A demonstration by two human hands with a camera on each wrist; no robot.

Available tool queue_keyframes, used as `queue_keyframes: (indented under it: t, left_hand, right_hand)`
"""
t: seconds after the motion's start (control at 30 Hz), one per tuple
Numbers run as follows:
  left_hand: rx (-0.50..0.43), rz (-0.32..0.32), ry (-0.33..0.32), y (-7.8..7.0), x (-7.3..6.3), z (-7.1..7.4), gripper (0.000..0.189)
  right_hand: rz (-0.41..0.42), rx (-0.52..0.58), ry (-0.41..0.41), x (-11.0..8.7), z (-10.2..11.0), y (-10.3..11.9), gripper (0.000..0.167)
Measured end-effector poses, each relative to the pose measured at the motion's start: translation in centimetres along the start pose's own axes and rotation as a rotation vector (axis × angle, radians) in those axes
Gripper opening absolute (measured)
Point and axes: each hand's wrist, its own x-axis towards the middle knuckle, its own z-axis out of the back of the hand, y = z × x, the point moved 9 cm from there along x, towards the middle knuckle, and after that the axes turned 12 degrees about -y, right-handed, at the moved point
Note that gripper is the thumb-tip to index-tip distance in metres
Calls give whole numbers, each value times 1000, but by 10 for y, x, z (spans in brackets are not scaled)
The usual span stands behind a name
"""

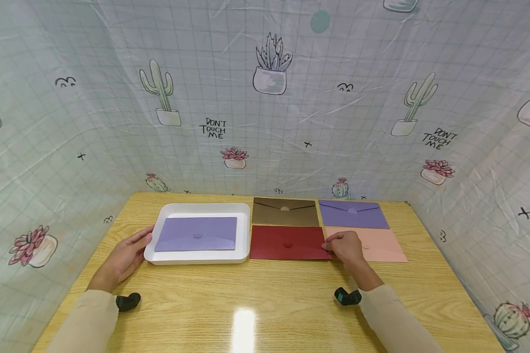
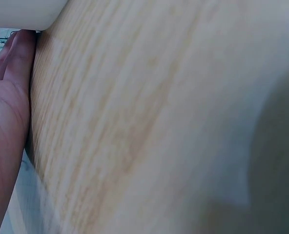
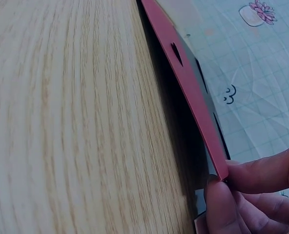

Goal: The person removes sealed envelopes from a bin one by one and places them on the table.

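Note:
A red envelope (image 1: 271, 242) lies in the front row, its right end between the thumb and fingers of my right hand (image 1: 345, 245). In the right wrist view, that pinched end of the red envelope (image 3: 196, 100) is raised off the table, with a dark shadow beneath. My right hand also overlaps the left part of a pink envelope (image 1: 384, 245). At the left, my left hand (image 1: 125, 257) rests with fairly straight fingers against the left side of a white tray (image 1: 243, 257). Inside the tray lies a purple envelope (image 1: 176, 234), flap seal upward.
Behind the red envelope lies a brown envelope (image 1: 284, 215), with another purple envelope (image 1: 355, 218) to its right. All stand on a wooden table (image 1: 194, 299). A patterned cloth (image 1: 309, 117) surrounds the table at the back and sides.

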Motion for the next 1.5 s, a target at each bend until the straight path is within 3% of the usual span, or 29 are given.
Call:
queue_keyframes:
  t: [0.83,1.5]
  left_hand:
    - [12,2,-2,2,9,4,81]
    - [5,-11,12,-3,9,2,81]
  right_hand:
    - [-4,-16,6,4,-5,1,15]
    - [3,-33,18,4,-7,2,14]
